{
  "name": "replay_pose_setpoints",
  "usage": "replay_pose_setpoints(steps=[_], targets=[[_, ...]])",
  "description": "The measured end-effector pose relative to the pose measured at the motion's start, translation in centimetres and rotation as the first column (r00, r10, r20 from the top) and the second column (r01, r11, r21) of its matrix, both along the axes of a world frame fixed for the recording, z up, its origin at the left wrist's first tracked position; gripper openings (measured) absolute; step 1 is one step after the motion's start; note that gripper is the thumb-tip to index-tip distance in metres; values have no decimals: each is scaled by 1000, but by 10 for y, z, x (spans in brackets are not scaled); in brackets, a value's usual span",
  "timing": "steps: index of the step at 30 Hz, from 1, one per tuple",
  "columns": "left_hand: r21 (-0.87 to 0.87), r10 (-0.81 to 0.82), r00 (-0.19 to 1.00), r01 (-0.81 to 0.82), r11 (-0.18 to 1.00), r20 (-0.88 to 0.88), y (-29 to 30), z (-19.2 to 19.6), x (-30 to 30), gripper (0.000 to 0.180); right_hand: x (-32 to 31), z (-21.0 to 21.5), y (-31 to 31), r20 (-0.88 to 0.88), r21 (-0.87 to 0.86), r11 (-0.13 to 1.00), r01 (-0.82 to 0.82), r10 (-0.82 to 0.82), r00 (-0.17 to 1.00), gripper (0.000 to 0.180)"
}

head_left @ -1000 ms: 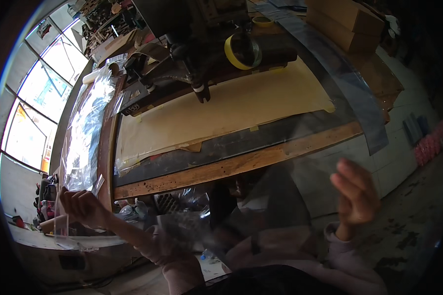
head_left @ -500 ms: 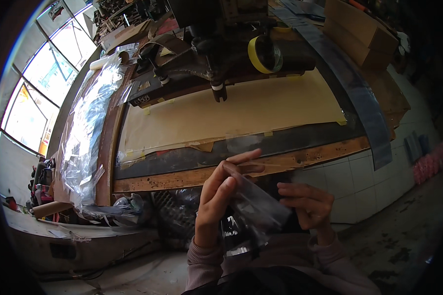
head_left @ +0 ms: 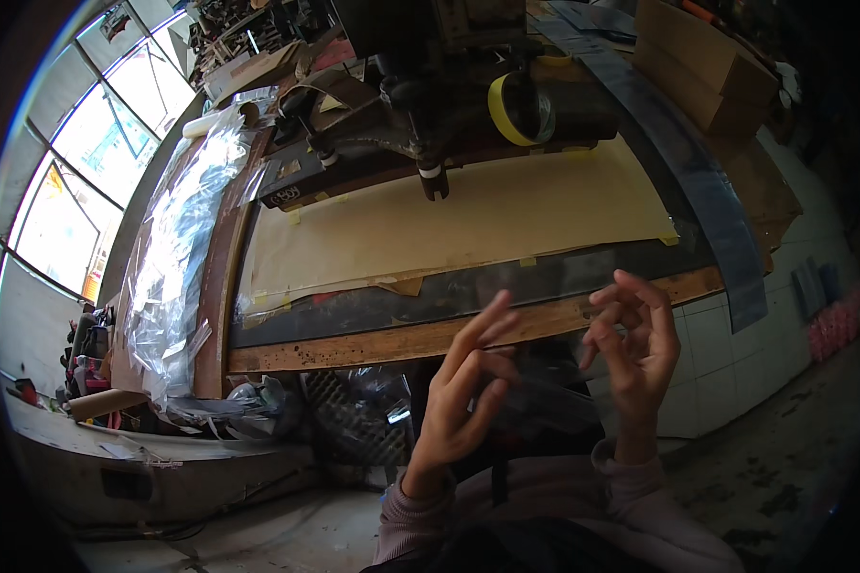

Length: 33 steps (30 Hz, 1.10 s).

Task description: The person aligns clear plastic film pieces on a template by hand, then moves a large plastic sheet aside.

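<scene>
A thin piece of clear plastic film (head_left: 549, 396) hangs in front of me between my two hands, hard to see against the dark background. My left hand (head_left: 461, 401) pinches the film's edge between thumb and bent fingers, while its index finger points up and away. To the right, my right hand (head_left: 640, 349) is raised with its fingers loosely bent and apart; I see nothing in it. Both hands are just above the near wooden edge (head_left: 468, 336) of the worktable. Some fingertips are slightly blurred.
On the table, a long tan sheet (head_left: 468, 215) is taped down beneath a dark machine arm (head_left: 392, 143) carrying a yellow tape roll (head_left: 506, 107). Crumpled clear plastic (head_left: 167, 258) covers the left side. A bluish plastic strip (head_left: 702, 191) and a cardboard box (head_left: 702, 67) are at right.
My right hand has risen and moved right, away from the film's lower end. My left hand has shifted slightly right, and the film has swung from a downward slant to a flatter position.
</scene>
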<state>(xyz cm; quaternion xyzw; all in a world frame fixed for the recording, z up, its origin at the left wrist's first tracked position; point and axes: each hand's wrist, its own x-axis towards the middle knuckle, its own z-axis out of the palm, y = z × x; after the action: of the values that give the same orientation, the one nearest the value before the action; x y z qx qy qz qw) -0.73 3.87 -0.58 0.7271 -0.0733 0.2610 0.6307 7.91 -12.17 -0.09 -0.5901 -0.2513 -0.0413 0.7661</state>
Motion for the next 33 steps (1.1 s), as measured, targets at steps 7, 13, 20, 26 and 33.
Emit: replay_pose_setpoints(steps=[7,13,20,26,33], targets=[[169,-86,980,117,979,-179,-1,-32,-24,10,32,1,5,-19,30,998,52,-51,999,39],[408,109,988,-146,901,112,27,-3,24,40,68,-3,25,-95,88,983,-158,166,981,41],[521,453,891,-367,771,-43,34,-15,80,56,59,-20,42,345,-543,796,269,-81,935,41],[816,596,798,-405,412,96,25,-19,80,59,65,-25,56,638,-688,478,546,39,769,48],[863,606,795,-295,410,-16,23,-19,77,52,64,-21,58,528,-784,449,428,120,841,49]])
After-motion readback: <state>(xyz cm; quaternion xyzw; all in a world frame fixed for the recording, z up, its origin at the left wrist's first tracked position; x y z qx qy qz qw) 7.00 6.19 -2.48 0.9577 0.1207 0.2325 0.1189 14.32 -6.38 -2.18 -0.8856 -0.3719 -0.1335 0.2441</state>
